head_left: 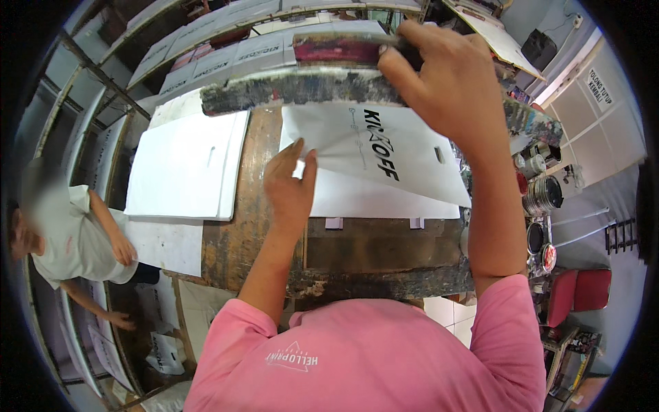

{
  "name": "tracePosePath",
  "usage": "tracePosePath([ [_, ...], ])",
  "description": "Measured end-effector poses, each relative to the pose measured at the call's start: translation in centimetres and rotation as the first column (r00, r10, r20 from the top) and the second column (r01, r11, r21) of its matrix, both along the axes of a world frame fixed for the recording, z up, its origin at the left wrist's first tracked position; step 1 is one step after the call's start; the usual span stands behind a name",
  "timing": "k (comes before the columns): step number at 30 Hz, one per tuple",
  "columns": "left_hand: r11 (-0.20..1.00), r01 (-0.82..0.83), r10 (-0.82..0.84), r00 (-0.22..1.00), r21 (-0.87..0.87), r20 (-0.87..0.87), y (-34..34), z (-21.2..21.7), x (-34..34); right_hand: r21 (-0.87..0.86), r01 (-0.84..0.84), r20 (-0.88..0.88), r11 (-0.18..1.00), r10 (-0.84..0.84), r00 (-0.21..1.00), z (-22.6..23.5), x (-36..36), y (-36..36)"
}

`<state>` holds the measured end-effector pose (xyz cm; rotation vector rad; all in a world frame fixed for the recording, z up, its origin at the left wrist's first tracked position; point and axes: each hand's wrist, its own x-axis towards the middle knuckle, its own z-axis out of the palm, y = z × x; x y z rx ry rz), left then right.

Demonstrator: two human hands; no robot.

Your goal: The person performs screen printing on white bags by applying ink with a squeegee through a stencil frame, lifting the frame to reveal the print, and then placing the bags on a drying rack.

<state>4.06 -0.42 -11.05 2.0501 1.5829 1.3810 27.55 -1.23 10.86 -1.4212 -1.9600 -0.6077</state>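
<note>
A white bag (333,141) with black print and a slot handle lies skewed, its near side lifted, over another white sheet (384,200) on the worktable. My left hand (288,182) pinches the bag's left edge between thumb and fingers, and creases run out from there. My right hand (446,86) is closed over the paint-stained screen-printing frame (295,89), which stands tilted up behind the bag. A dark red-stained bar (336,50) shows at the thumb. The other fingertips are hidden behind the frame.
A stack of white bags (185,168) lies left on the wooden table (254,240). A co-worker (82,233) stands at the left beside racks (82,62). Paint cans (542,196) stand at the right, with a red chair (580,295) nearer. Printed bags (213,65) cover the far shelves.
</note>
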Motion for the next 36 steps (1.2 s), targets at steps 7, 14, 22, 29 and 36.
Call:
tracePosePath([
  [7, 0.982, -0.167, 0.187, 0.913, -0.085, 0.363, -2.9, -0.7, -9.1, 0.062, -0.005, -0.013, 0.998, 0.006, 1.000, -2.0, -0.3, -1.6],
  [14, 0.888, -0.461, 0.461, 0.887, 0.014, -0.031, -2.9, -4.6, -29.1, 0.008, 0.000, -0.026, 1.000, 0.000, 1.000, -2.1, -0.7, -2.1],
  [22, 0.965, 0.143, -0.080, 0.958, -0.218, 0.276, -4.7, 1.7, -17.9, -0.006, 0.021, -0.072, 1.000, -0.022, 0.997, -3.8, -0.9, -3.0],
  [29, 0.634, 0.738, 0.229, 0.107, -0.231, 0.968, -12.4, -0.2, -3.7, -0.541, -0.042, 0.053, 0.840, 0.084, 0.995, -15.6, -0.2, -9.9],
  [36, 0.479, 0.762, 0.510, 0.162, -0.435, 0.845, -13.4, -8.5, -5.2, -0.781, -0.103, -0.105, 0.617, 0.032, 0.994, -24.3, -2.0, -12.2],
])
